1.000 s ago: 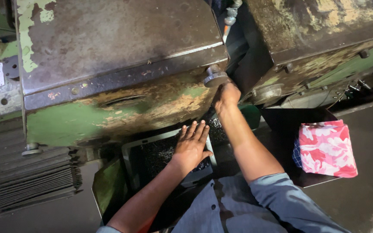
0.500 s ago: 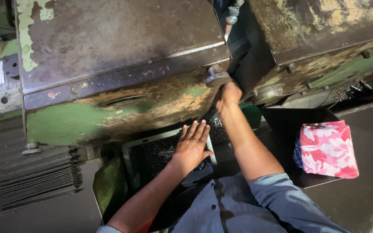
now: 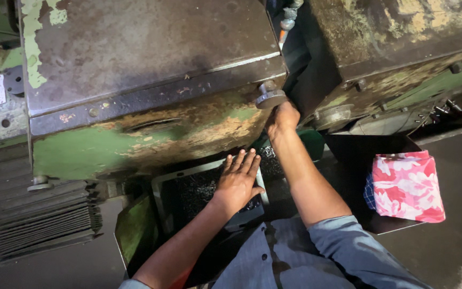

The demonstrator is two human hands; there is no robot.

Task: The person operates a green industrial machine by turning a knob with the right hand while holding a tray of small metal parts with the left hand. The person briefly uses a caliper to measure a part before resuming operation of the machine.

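My left hand [image 3: 238, 181] lies flat, fingers spread, on a metal tray [image 3: 161, 184] filled with several small dark parts [image 3: 188, 195] under the machine. My right hand [image 3: 282, 119] reaches up into the gap between two machine housings, just below a round metal knob [image 3: 270, 98]; its fingers are curled, and what they touch is hidden. The worn green and rust-brown machine body [image 3: 135, 96] stands above both hands.
A second rusty machine housing [image 3: 391, 48] stands at the right. A folded pink and white cloth [image 3: 408, 186] lies on a dark surface at the right. A ribbed dark cover [image 3: 44, 225] sits at the lower left. A green sheet-metal chute [image 3: 135, 227] is beside the tray.
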